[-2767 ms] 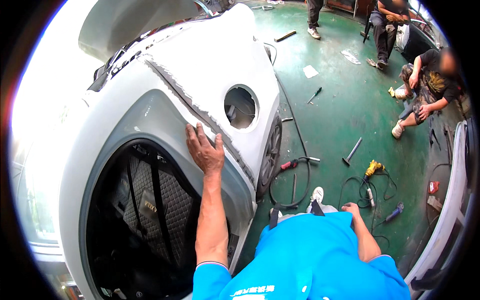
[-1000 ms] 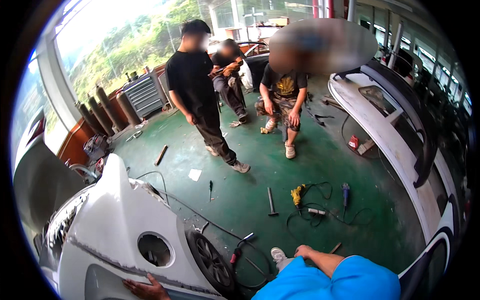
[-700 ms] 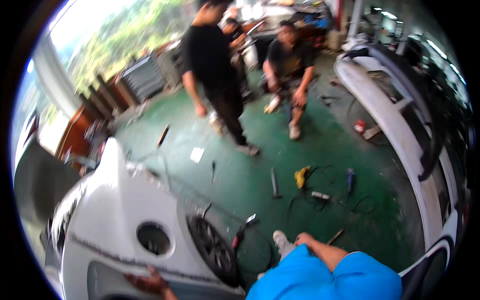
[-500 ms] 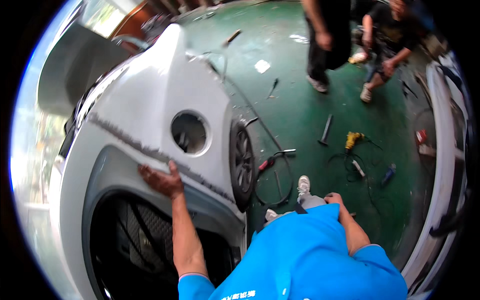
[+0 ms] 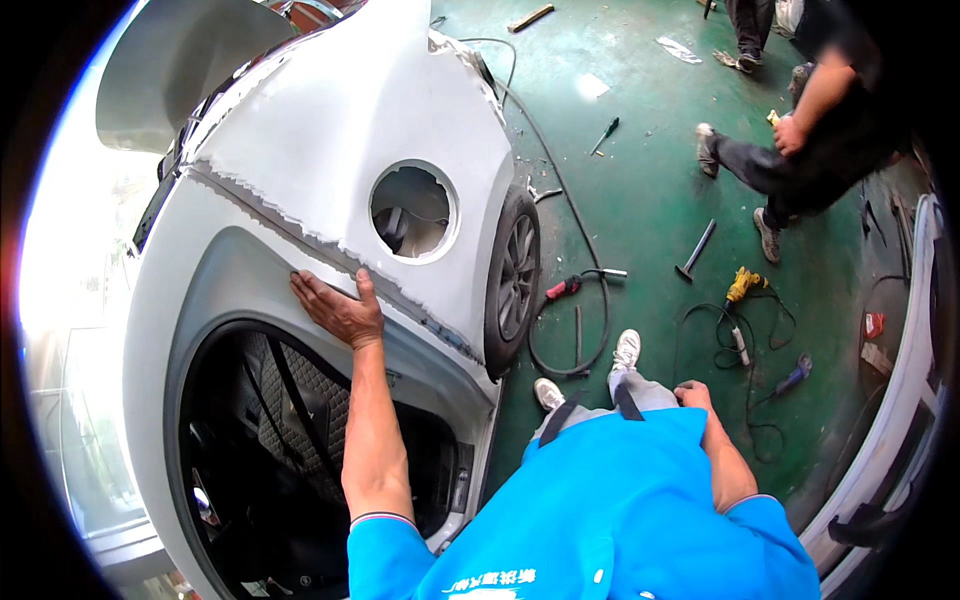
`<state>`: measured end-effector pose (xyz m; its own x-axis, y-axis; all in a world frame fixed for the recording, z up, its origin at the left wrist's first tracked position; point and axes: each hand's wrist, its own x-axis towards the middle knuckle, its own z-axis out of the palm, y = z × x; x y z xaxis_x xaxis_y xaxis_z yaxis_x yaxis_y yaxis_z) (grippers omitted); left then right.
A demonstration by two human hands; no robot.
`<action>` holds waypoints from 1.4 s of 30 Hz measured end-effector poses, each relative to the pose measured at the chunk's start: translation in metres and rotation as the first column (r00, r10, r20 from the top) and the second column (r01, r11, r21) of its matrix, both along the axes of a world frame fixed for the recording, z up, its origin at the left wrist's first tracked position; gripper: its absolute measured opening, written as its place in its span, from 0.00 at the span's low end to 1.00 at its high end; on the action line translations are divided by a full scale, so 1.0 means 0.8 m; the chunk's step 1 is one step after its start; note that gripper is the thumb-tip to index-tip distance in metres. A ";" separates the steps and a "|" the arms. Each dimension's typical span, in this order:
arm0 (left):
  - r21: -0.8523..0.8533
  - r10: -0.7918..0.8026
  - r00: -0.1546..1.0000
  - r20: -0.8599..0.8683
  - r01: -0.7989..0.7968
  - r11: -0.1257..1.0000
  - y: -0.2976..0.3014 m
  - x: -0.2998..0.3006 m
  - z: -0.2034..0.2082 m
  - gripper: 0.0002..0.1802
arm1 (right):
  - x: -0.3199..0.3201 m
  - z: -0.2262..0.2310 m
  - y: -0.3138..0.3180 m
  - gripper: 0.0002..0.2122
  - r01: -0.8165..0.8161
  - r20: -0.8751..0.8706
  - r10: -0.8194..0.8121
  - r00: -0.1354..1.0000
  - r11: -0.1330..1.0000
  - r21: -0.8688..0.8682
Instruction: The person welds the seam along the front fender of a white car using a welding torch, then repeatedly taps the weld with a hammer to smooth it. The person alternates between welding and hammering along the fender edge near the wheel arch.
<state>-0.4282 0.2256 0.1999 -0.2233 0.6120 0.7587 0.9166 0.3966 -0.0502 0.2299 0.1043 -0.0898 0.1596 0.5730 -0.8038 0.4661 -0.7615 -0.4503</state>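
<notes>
My left hand (image 5: 345, 312) lies flat, fingers together and thumb spread, on the pale grey body panel (image 5: 235, 270) above the rear door opening of a car. Just beyond its fingertips runs a rough, jagged seam (image 5: 290, 222) where this panel meets the white rear quarter panel (image 5: 335, 150). That white panel has a round fuel filler opening (image 5: 425, 215), with a dark part inside. My right hand (image 5: 693, 394) hangs beside my right thigh, near my grey trousers (image 5: 645, 392). Its fingers are mostly turned out of sight, and no held thing shows.
Beside the rear wheel (image 5: 515, 265), a hose (image 5: 600, 330) curls across the green floor. A hammer (image 5: 697, 250), a yellow power drill (image 5: 743, 285) and a blue power tool (image 5: 797, 373) lie right of my feet. A co-worker (image 5: 820, 150) strides past; a pale car frame (image 5: 880, 400) borders the right.
My view has shifted, so the car and floor sit differently. My left hand stays on the panel by the seam. The standing co-worker has walked nearer on the right; the seated person is hidden.
</notes>
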 end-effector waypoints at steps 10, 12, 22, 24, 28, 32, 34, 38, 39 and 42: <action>-0.022 0.016 1.000 -0.007 -0.016 1.000 0.000 -0.002 0.002 0.52 | -0.025 0.043 0.063 0.11 -0.020 -0.085 0.016 0.996 0.999 -0.045; -0.014 0.003 1.000 -0.014 -0.003 1.000 -0.004 -0.004 -0.002 0.52 | -0.032 0.051 0.060 0.11 -0.019 -0.127 0.017 0.992 1.000 -0.014; 0.008 -0.009 1.000 0.026 0.009 1.000 -0.007 -0.005 0.002 0.51 | -0.038 0.032 -0.015 0.13 0.086 -0.129 -0.085 0.988 0.996 0.000; 0.033 -0.030 0.998 0.048 0.028 0.999 0.000 -0.003 0.001 0.51 | -0.021 0.012 -0.037 0.14 -0.065 -0.020 0.066 0.998 0.994 0.083; 0.044 -0.014 0.998 0.062 0.011 0.999 -0.007 -0.009 -0.001 0.52 | -0.005 -0.011 -0.068 0.14 0.029 -0.051 -0.025 0.998 0.996 0.088; 0.032 -0.088 0.986 0.144 0.084 0.996 -0.027 -0.005 0.012 0.50 | -0.054 0.073 -0.093 0.14 0.149 -0.090 -0.146 0.985 0.988 0.025; 0.061 -0.221 0.941 0.255 0.212 0.975 -0.041 0.026 0.020 0.47 | -0.041 0.069 -0.119 0.14 0.159 -0.063 -0.156 0.986 0.986 0.052; -0.404 -0.479 0.796 0.369 0.602 0.689 -0.172 0.116 -0.078 0.38 | -0.043 0.081 -0.164 0.15 -0.135 0.137 0.116 0.984 0.982 0.135; -0.533 -0.402 0.797 0.450 0.601 0.595 -0.191 0.142 -0.096 0.39 | -0.029 0.067 -0.181 0.16 -0.145 0.117 0.131 0.984 0.982 0.117; -0.651 -0.254 0.843 0.473 0.530 0.544 -0.201 0.163 -0.126 0.34 | 0.038 -0.019 -0.230 0.16 -0.157 0.071 0.149 0.986 0.979 0.129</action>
<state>-0.2978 0.0650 0.0987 0.0659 0.9964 -0.0535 0.9876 -0.0574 0.1461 0.2604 -0.0800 -0.1049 0.1074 0.6958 -0.7102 0.6021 -0.6140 -0.5105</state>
